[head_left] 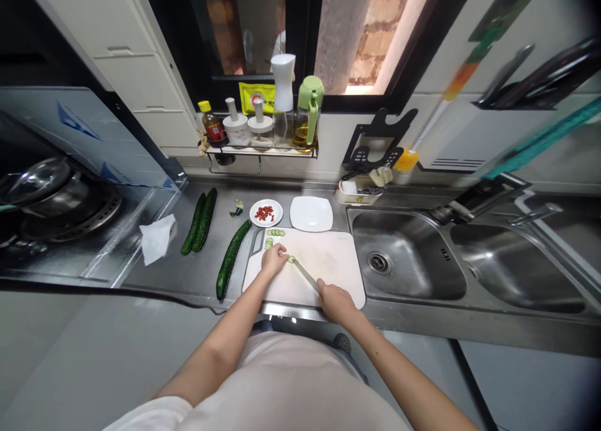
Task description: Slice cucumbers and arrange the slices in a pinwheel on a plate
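My right hand [335, 301] is closed round the handle of a kitchen knife [306, 274], whose blade slants up and left over the white cutting board [342, 256]. At the knife's tip is a pale green cucumber slice [292, 259]. My left hand [273, 260] hovers over or rests on the board's left part, fingers apart and pointing toward that slice; nothing shows between them. Just beyond it, several cucumber slices [275, 233] lie in a row, with a stack of cut pieces [268, 243] partly behind my fingers.
Left of the board lies a whole cucumber [232, 260], with two more cucumbers [200, 221] farther left. Behind the board stand a small plate [253, 221] of red pieces and a white square plate [311, 213]. A double sink [408, 256] is right, a stove [70, 212] left.
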Motion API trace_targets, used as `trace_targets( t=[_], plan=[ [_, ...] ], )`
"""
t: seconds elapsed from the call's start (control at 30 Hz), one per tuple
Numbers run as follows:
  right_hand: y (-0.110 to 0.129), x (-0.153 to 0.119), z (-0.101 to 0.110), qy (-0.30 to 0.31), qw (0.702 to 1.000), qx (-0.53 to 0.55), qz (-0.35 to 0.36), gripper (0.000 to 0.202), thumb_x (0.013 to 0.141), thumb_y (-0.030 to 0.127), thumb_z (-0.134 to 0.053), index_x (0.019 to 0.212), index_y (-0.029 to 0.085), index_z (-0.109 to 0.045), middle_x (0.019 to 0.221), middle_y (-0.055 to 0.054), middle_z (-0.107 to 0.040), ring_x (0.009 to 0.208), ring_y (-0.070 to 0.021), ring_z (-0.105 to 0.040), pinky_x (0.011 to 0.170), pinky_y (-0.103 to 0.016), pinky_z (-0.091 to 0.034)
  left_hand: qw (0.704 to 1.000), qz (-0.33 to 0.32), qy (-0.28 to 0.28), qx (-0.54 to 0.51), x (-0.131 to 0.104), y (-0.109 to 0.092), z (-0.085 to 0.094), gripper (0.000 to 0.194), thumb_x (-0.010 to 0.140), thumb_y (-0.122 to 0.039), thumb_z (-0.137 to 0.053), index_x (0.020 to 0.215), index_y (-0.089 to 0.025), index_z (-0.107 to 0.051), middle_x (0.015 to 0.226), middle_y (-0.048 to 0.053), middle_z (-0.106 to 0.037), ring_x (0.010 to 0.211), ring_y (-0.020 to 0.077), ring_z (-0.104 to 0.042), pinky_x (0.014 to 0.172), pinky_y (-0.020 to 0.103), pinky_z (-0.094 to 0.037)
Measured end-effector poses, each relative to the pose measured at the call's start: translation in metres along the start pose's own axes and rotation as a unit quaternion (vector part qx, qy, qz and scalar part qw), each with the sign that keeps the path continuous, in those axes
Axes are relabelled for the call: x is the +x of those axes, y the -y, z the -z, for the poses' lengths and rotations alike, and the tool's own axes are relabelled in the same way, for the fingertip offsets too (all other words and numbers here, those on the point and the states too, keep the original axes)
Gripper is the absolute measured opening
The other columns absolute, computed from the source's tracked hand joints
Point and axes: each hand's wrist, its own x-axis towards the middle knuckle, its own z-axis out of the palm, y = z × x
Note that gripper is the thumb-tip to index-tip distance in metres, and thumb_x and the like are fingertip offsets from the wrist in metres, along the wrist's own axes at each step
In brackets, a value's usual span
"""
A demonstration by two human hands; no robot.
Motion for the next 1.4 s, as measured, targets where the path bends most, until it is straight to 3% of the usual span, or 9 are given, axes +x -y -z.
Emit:
trace_targets(
  t=[1.4],
  plan=[
    [0.007,0.012,0.005,0.007,1.000,0.004,0.001,0.028,0.089,0.011,-0.036,0.115,0.016,-0.047,0.100,-0.016,-0.067,0.096,-0.0244,-0.064,0.073,-0.031,-0.041,1.000,-0.003,0.001,0.009,0.001,0.001,0.000,0.015,0.074,-0.026,-0.067,0.088,-0.022,-0.065,0.073,-0.002,-0.064,0.071,0.0139,-0.061,0.064,0.023,-0.039]
  ],
)
